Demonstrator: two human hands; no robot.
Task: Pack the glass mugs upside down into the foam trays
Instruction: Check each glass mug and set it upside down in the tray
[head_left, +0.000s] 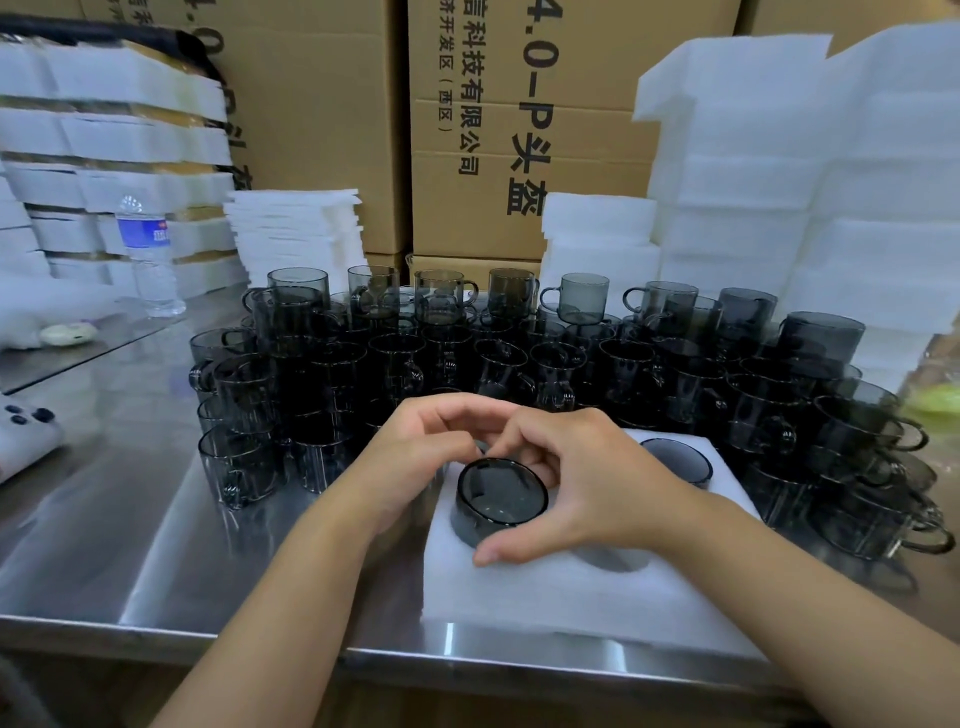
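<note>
A white foam tray (561, 597) lies at the table's front edge. An upside-down smoky glass mug (501, 499) sits in its near-left hole, base up. My right hand (582, 483) curls round this mug, thumb at its near side and fingers over its far side. My left hand (415, 457) is curled at the mug's left and far side, fingertips meeting the right hand's. A second inverted mug (675, 460) stands in the far-right hole. An empty hole (618, 558) shows under my right palm. Several dark glass mugs (519, 358) crowd the table behind the tray.
Stacks of white foam trays (810, 208) rise at the right, smaller stacks (296, 234) at the back left, cardboard boxes (467, 130) behind. A water bottle (148, 254) stands far left, and a white controller-like device (26, 431) lies at the left edge.
</note>
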